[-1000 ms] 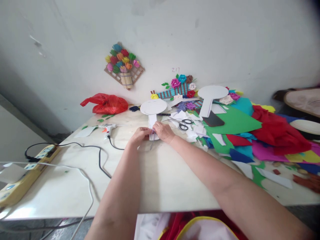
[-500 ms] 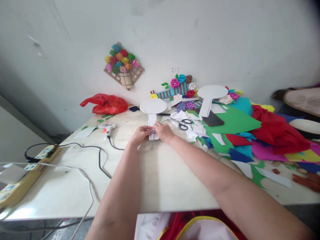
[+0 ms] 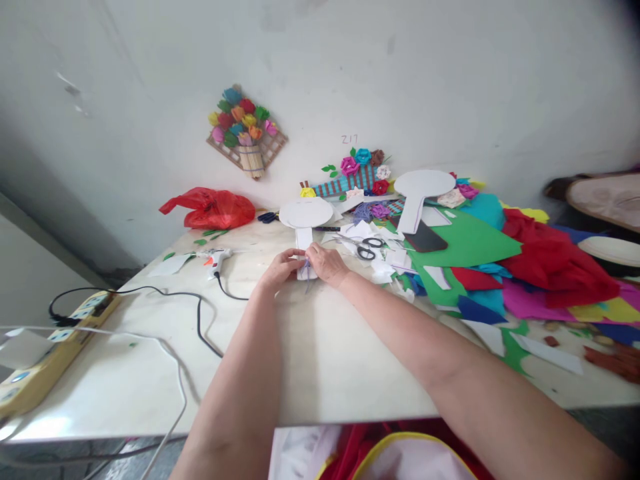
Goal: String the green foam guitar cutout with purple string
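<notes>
A white paddle-shaped cutout (image 3: 306, 213) lies on the table, its round head away from me and its handle toward me. Thin purple cord (image 3: 307, 269) sits on the lower handle, with a loose end hanging below. My left hand (image 3: 284, 268) is at the handle's left edge, fingers bent together at the cord. From the right, my right hand (image 3: 325, 262) pinches the cord over the handle. The fingertips nearly meet, and the exact grip is too small to make out. A second white paddle shape (image 3: 424, 185) rests farther right.
Black-handled scissors (image 3: 369, 249) lie among white scraps right of my hands. A glue gun (image 3: 216, 261) with its cable is on the left, before a red plastic bag (image 3: 213, 208). Coloured sheets (image 3: 475, 240) cover the right side. A yellow power strip (image 3: 55, 350) sits at the left edge.
The loose end of the purple cord has shifted slightly below the handle. Both hands stay in nearly the same place.
</notes>
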The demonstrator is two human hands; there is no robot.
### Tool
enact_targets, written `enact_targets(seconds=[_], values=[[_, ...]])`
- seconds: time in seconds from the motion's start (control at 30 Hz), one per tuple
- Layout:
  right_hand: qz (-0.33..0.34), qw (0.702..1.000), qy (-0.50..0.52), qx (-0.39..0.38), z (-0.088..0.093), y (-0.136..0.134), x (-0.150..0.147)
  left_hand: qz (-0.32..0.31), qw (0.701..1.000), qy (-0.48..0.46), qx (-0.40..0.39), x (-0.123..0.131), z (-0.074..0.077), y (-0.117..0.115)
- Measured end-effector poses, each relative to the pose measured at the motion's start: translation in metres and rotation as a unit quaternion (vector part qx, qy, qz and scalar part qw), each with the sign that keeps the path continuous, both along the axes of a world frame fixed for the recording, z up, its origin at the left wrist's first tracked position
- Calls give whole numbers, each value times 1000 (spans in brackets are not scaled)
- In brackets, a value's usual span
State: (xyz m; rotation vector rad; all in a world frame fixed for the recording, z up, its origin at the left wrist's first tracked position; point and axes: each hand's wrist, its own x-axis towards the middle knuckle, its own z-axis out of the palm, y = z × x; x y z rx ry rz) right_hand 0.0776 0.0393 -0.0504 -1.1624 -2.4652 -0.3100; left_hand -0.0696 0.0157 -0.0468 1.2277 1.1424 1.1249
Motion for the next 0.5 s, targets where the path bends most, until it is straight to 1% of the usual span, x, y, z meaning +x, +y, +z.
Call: enact_targets(seconds=[0.07,0.13,0.23,0.33,0.4,0.5], values=[[-2,1000,0,-1,0,0,0,-13,1000,12,15,-1,-2,1],[-1,1000,0,1,0,0,0,-6,999,31,29,0,-4,2],[1,1000,0,5,0,0,0,40,997,52,28,4,-4,3],[-2,1000,0,3,0,0,-1,90,995,50,16,7,-1,2],[-6,1000,-1,1,0,0,-1,81,996,27,-2,8,0,2],[-9,1000,1,-2,-1,0,-1,31,999,-2,-15,6,0,2]])
